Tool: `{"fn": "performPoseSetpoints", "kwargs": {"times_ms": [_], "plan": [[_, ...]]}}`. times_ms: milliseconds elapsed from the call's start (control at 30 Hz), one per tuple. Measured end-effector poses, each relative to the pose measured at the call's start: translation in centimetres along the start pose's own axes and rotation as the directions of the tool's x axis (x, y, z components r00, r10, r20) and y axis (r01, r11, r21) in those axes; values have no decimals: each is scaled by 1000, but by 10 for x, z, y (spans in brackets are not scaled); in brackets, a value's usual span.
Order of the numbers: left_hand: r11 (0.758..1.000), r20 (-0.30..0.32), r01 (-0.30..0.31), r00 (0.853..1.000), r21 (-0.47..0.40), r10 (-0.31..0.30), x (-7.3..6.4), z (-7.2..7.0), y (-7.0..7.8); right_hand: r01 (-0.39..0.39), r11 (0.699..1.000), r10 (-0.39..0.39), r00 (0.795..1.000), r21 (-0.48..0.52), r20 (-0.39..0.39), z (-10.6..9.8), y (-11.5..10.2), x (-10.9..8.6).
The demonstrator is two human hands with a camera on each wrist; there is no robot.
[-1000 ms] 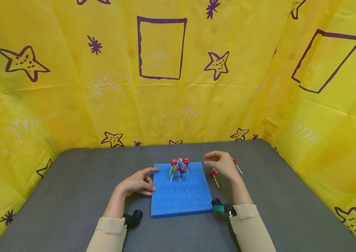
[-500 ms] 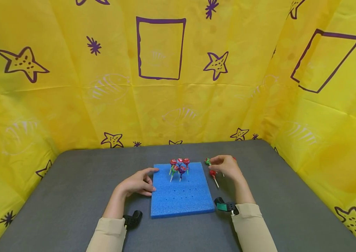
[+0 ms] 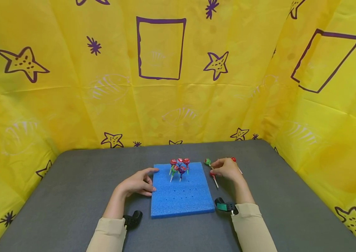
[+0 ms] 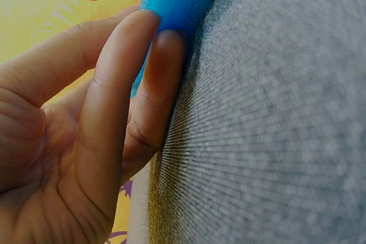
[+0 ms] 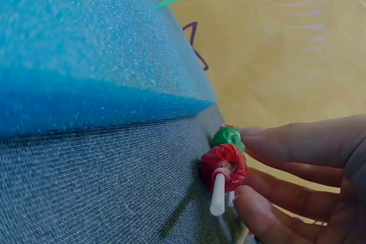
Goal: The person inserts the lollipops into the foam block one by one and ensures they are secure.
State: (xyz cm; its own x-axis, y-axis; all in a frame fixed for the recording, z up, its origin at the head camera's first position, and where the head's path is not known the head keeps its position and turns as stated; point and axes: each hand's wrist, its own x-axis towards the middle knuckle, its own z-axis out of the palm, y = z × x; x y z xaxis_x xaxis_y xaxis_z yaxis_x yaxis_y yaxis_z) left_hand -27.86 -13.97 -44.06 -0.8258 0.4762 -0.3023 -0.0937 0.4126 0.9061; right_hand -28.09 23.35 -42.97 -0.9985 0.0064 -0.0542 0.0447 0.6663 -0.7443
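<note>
Head view finds left hand (image 3: 137,182) touching foam (image 3: 181,204), fingers relaxed; right hand (image 3: 227,169), grip indeterminable, at near red lollipop (image 5: 220,170), presumably light, best pinched mid-stick.

The right hand (image 5: 320,204) is just beside a round, red-wrapped lollipop (image 5: 231,164) with a white stick; whether they touch is unclear. A green-wrapped lollipop (image 5: 227,136) shows behind. A blue foam slab (image 5: 86,32) lies on grey ribbed cloth (image 5: 103,181).

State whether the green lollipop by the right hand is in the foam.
Out: the green lollipop shows beside the foam, past its right edge.
</note>
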Motion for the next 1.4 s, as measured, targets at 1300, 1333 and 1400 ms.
{"fn": "performPoseSetpoints", "kwargs": {"times_ms": [1300, 1333, 1400], "plan": [[1000, -10, 10, 1000, 3, -10, 1, 1, 0, 37, 999, -36, 999, -14, 31, 3, 2, 0], [1000, -10, 9, 1000, 4, -9, 1, 1, 0, 40, 999, -40, 999, -6, 33, 3, 1, 0], [1000, -11, 9, 1000, 3, -9, 1, 1, 0, 44, 999, -45, 999, 10, 31, 2, 1, 0]]}}
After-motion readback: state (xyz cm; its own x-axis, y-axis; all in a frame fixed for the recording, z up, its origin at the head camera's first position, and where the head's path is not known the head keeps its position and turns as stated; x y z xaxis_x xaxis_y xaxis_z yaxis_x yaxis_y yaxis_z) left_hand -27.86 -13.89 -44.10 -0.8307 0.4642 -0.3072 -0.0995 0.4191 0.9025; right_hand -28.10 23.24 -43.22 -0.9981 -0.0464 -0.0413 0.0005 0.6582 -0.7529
